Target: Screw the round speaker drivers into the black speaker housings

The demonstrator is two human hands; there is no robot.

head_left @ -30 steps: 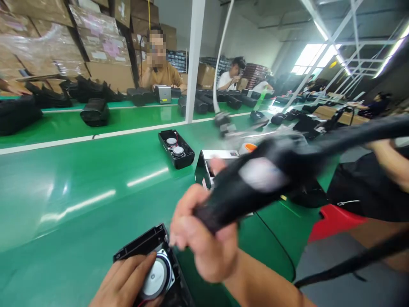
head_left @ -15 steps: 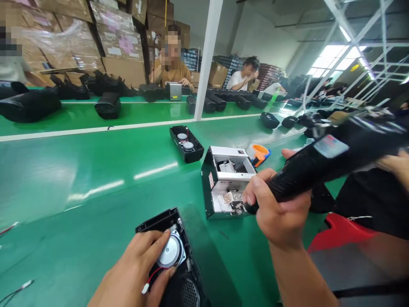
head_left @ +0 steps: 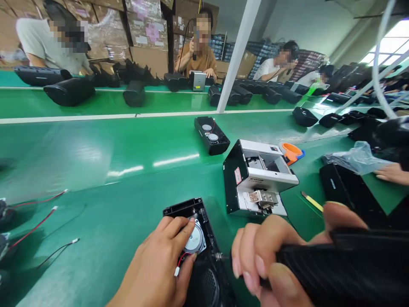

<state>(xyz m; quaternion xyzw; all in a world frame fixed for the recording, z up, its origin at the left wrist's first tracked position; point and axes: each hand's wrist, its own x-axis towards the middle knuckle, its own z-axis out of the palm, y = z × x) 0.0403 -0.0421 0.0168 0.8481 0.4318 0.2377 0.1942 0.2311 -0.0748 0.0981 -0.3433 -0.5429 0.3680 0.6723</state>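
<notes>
A black speaker housing (head_left: 187, 209) lies open on the green belt near the bottom centre, with a round silver speaker driver (head_left: 194, 240) inside it. My left hand (head_left: 159, 266) rests on the housing, fingers curled around the driver and its red wire. My right hand (head_left: 275, 260) is wrapped round the black electric screwdriver (head_left: 345, 268), whose metal bit (head_left: 221, 256) points left at the housing's right edge. A white screw feeder box (head_left: 260, 177) stands just behind my right hand.
Another open black housing (head_left: 212, 135) sits farther up the belt. An orange dish (head_left: 290, 151), a plastic bag (head_left: 358, 157) and a co-worker's hand (head_left: 391, 172) are at right. Loose red and black wires (head_left: 41, 213) lie left. Several people sit beyond a row of black speakers.
My right hand brought the screwdriver down from the right, past the feeder box, to the housing's edge. My left hand stayed on the driver. The view shifted left.
</notes>
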